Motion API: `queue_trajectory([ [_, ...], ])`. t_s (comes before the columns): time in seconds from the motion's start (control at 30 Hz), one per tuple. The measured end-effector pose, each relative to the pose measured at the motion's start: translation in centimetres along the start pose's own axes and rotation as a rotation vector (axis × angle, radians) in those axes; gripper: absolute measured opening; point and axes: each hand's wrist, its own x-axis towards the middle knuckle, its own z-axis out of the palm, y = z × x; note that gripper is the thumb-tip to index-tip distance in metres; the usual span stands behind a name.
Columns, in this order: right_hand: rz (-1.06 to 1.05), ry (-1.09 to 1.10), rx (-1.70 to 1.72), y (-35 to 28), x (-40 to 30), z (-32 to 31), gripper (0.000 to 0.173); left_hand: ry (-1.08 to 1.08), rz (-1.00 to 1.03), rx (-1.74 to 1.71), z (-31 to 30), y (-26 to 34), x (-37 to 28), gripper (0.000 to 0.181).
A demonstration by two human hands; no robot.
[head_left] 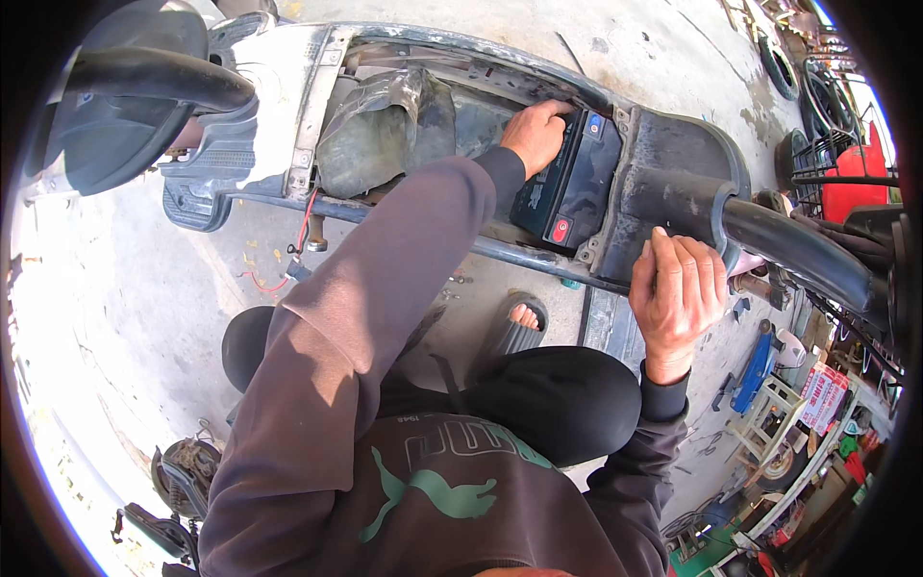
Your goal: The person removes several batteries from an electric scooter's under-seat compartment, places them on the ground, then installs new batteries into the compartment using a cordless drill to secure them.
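A black battery (pixel 585 184) with a blue cap at one terminal and a red one at the other stands at the right end of the open floor compartment (pixel 533 261) of an electric scooter. At its upper left edge is my left hand (pixel 535 137), fingertips partly hidden, so a grip does not show. My right hand (pixel 678 288), fingers curled together, lies over the edge of the black plastic body panel (pixel 660 187) right of the battery; what is under the fingers is hidden. A crumpled dark rubber sheet (pixel 375 137) lies in the compartment's left part.
A red wire (pixel 306 220) with a connector (pixel 297 270) hangs outside the frame at left. Below the compartment, my sandalled foot (pixel 525 317) stands near small metal parts. A black tube (pixel 800 252) extends right. A cream stool (pixel 768 418) and workshop clutter lie at lower right.
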Motion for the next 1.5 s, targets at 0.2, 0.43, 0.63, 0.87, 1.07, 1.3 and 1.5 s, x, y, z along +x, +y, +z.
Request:
queue_trajectory([
  [0.2, 0.055, -0.002, -0.034, -0.2, 0.5, 0.0, 0.020, -0.143, 0.285, 0.040, -0.4, 0.7, 2.6, 0.037],
  [0.43, 0.060, 0.028, -0.051, 0.5, 0.7, 0.6, 0.020, -0.128, 0.257, 0.170, 1.1, 1.5, 0.6, 0.046],
  [0.63, 0.060, 0.076, -0.024, 0.9, 0.7, 0.6, 0.025, -0.157, 0.246, 0.234, -0.1, 2.9, 0.5, 0.052],
  [0.87, 0.041, -0.339, -0.011, -1.8, 1.5, 0.3, 0.052, -0.092, 0.105, 0.451, -0.1, 1.7, -1.0, 0.087],
  [1.07, 0.010, -0.576, 0.070, -3.2, 0.8, 2.5, 0.057, -0.432, 0.046, 0.527, -1.8, 3.5, -4.2, 0.102],
  [1.3, -0.153, 0.068, -0.300, 0.8, -1.5, -1.5, 0.039, -0.188, 0.247, 0.515, -0.5, 2.7, -3.9, 0.095],
  [1.5, 1.454, 0.634, 0.908, 0.2, -4.2, 1.9, 0.077, -0.223, 0.214, 0.453, 0.5, 2.5, -3.9, 0.093],
])
